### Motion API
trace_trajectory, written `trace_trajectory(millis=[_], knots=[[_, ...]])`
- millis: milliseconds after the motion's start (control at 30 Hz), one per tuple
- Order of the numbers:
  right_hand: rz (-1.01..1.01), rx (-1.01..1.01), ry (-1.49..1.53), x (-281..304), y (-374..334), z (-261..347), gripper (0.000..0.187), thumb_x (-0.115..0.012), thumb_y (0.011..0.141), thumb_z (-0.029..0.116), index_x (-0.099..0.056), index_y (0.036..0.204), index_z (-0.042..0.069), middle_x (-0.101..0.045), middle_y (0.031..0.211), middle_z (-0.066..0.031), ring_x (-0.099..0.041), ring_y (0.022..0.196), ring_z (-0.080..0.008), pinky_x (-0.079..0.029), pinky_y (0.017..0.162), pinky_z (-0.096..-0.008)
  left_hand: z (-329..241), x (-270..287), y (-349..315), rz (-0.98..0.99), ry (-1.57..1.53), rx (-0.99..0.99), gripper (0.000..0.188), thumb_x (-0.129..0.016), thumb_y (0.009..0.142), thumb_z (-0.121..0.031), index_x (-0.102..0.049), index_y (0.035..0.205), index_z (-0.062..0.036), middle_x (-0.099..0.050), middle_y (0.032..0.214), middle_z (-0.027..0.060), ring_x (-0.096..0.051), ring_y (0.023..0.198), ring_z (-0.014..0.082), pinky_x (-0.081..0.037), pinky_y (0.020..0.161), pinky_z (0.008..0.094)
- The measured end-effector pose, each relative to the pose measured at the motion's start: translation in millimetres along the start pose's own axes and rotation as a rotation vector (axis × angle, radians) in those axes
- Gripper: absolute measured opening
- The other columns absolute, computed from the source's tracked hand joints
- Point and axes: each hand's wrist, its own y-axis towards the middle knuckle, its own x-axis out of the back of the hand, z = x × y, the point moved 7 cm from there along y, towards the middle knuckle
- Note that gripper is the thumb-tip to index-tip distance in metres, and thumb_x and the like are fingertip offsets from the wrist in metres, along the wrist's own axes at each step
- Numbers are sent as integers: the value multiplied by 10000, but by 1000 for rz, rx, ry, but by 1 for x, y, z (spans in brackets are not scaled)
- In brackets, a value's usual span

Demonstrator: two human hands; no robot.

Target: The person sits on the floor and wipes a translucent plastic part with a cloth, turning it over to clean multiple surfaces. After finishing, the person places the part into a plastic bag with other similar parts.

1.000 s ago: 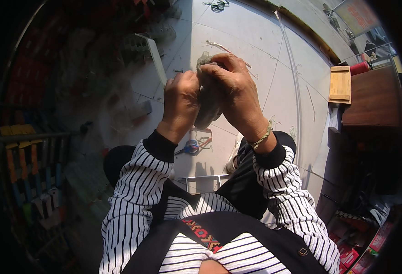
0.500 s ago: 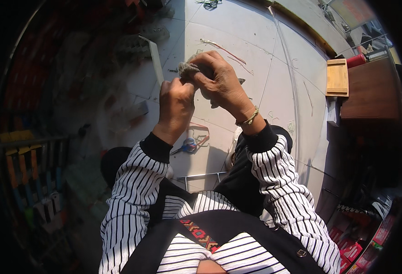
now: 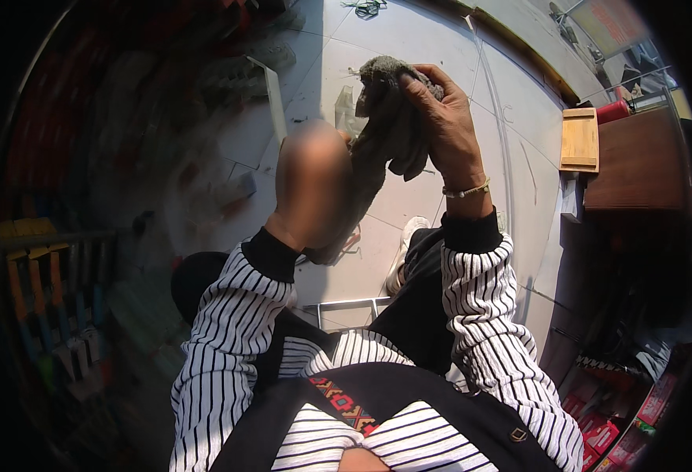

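My right hand (image 3: 448, 118) is closed on a bunched dark grey knitted glove (image 3: 393, 102), thumb pressed onto its upper edge. Finger-like lobes of the glove hang down beside the palm. More dark grey fabric (image 3: 365, 185) slants from there down behind my left hand (image 3: 313, 185). That left hand is smeared, and its fingers cannot be made out. It is beside the fabric; whether it grips it is hidden.
Pale floor tiles (image 3: 472, 181) lie below, with wire scraps. A pale strip (image 3: 271, 94) stands at the left. On the right are a small wooden stool (image 3: 580, 140) and a brown cabinet (image 3: 637, 157). A metal bar frame (image 3: 354, 303) is between my legs.
My hands were together on the bunched grey fabric and are now apart. My right hand has moved up and right, spreading the glove out. The blue-handled scissors on the floor are now hidden.
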Motion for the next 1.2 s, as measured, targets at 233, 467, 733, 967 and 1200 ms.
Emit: trace_trajectory(millis=[233, 467, 733, 967, 1200], knots=[[112, 115, -712, -39, -16, -33, 213, -528, 802, 14, -548, 1014, 18, -574, 774, -21, -464, 638, -69, -434, 571, -233, 21, -6, -14, 66, 187, 2, 94, -565, 699, 4, -564, 772, -54, -536, 714, 107, -527, 671, 332, -380, 629, 437], [-346, -177, -221, 11, 7, -44, 144, -554, 884, 119, -567, 921, -20, -619, 765, -67, -578, 611, -124, -497, 586, -232, 15, -8, -4, -33, 113, -60, 125, -563, 760, 47, -578, 867, -17, -571, 748, 132, -577, 712, 307, -430, 628, 373], [105, -171, -121, -41, -5, -49, 338, -657, 889, 226, -581, 1134, 5, -615, 923, -32, -583, 802, -89, -506, 704, -209, 33, 2, 3, -94, -331, 188, 63, -566, 909, -60, -574, 928, 0, -575, 811, 77, -557, 741, 194, -452, 658, 313], [-188, 0, -883, -30, -5, -25, 328, -697, 836, 273, -615, 980, -10, -645, 709, -114, -625, 634, -169, -500, 609, -277, 22, 4, 9, -81, -11, 70, 72, -603, 873, -47, -569, 883, 15, -553, 796, 128, -551, 709, 287, -440, 632, 337], [-232, 103, -42, 0, -4, 5, 273, -703, 856, 201, -623, 969, -35, -661, 838, -51, -596, 725, -85, -509, 641, -206, 71, 8, 1, -140, -909, 718, 287, -483, 987, -259, -520, 792, -52, -503, 726, 37, -482, 628, 145, -402, 567, 288]])
